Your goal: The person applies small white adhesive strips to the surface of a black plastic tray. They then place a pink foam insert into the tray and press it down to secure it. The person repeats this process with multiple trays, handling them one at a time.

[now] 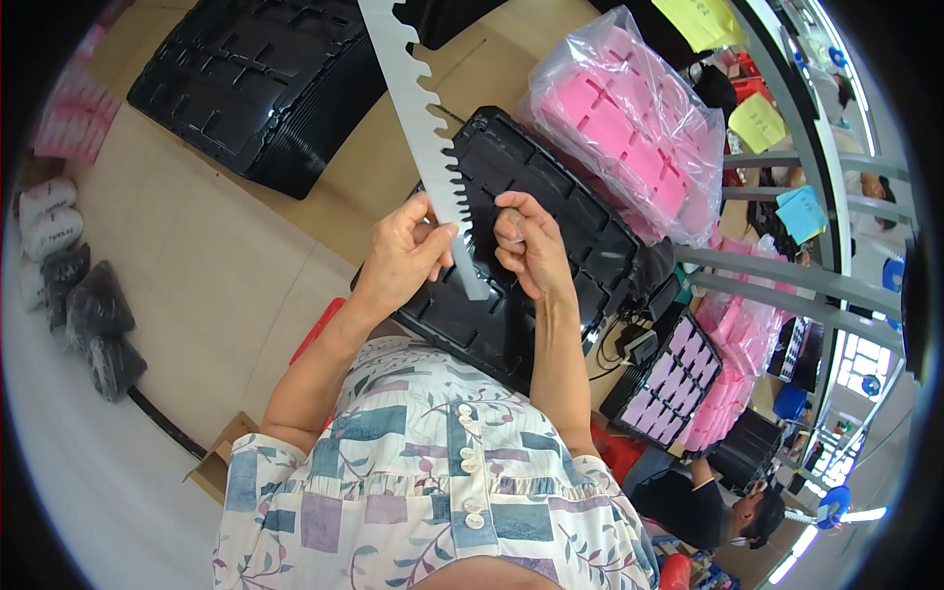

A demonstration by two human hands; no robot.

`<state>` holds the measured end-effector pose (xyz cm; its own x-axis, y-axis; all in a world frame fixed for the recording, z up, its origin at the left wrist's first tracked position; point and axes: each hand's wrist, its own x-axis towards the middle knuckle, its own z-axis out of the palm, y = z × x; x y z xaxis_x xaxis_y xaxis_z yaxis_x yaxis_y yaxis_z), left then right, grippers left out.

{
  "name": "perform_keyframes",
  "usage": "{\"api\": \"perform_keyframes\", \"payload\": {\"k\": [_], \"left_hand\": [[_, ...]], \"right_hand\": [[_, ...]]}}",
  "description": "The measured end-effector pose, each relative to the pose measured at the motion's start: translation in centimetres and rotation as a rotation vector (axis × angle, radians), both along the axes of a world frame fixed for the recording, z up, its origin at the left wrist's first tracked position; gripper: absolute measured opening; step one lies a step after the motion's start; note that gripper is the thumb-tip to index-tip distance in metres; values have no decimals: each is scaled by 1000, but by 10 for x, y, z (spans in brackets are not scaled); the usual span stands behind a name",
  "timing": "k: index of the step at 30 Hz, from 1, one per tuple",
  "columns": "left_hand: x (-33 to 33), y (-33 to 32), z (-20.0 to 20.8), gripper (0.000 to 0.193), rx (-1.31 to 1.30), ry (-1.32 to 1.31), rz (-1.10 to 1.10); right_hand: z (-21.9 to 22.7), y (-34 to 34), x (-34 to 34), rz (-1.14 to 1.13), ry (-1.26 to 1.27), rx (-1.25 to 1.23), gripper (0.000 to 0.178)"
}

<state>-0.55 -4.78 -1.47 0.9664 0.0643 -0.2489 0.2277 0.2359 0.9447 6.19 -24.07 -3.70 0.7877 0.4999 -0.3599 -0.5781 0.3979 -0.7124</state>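
Note:
A long, flat pale-grey strip [418,108], with notches of graded sizes cut along its right edge, slants up and away over the work surface. My left hand [398,254] pinches it near its lower end, thumb on top. Just right of the strip, my right hand [536,248] is closed, its thumb and fingers curled together; whatever they hold, if anything, is too small to make out. Beneath both hands lies a shiny black plastic tray [580,211] with moulded compartments. The right hand stays apart from the strip.
At the far left stands a tall stack of black trays [265,79]. Pink trays in a clear bag [629,123] lie at the far right. A black tray with pink pieces [674,379] and metal rails [787,280] are to the right. Another person [688,506] sits at lower right.

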Motion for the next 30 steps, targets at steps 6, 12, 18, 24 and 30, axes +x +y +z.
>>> {"api": "perform_keyframes", "payload": {"k": [6,12,18,24,30], "left_hand": [[-1,-10,4,11,9,-40,-14],[-3,-18,24,16,15,-143,-55],[-2,-11,32,15,193,-84,-79],[-35,-29,-16,17,27,123,-36],[-32,-44,-11,16,-124,176,53]], "right_hand": [[35,10,-22,14,-334,-451,14],[51,9,-29,-30,-771,-751,11],[62,5,-44,4,-790,-846,10],[30,-3,-77,-3,-1027,-998,11],[16,-11,-84,-124,-1806,-1014,23]]}}
